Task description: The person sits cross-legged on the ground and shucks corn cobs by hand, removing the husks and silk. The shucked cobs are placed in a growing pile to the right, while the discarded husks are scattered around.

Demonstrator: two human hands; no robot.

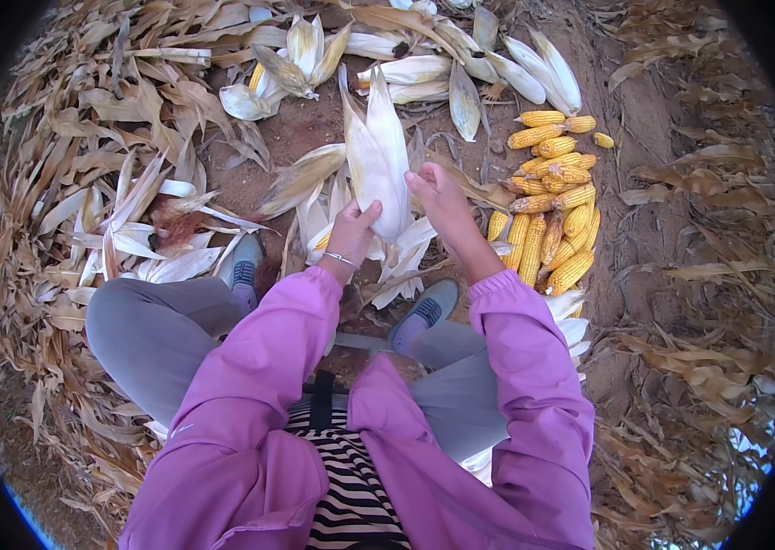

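An ear of corn in pale husk (pixel 379 161) stands upright before me, its husk tips pointing away. My left hand (pixel 352 237) grips it near its lower end, thumb on top of the leaves. At the husk's right edge is my right hand (pixel 437 192), fingers curled and thumb at the leaf; whether it pinches the husk cannot be told. Beneath and around the ear lie loose husk leaves (pixel 405 258) on the soil. A bit of yellow corn (pixel 322 239) shows among them, beside my left hand.
Husked yellow cobs (pixel 556 185) are piled on the right. Several unhusked ears (pixel 415 72) lie at the far side. Dry leaves (pixel 92 130) cover the ground on the left, and more leaves (pixel 697 371) on the right. My shoes (pixel 432 306) flank the loose husks.
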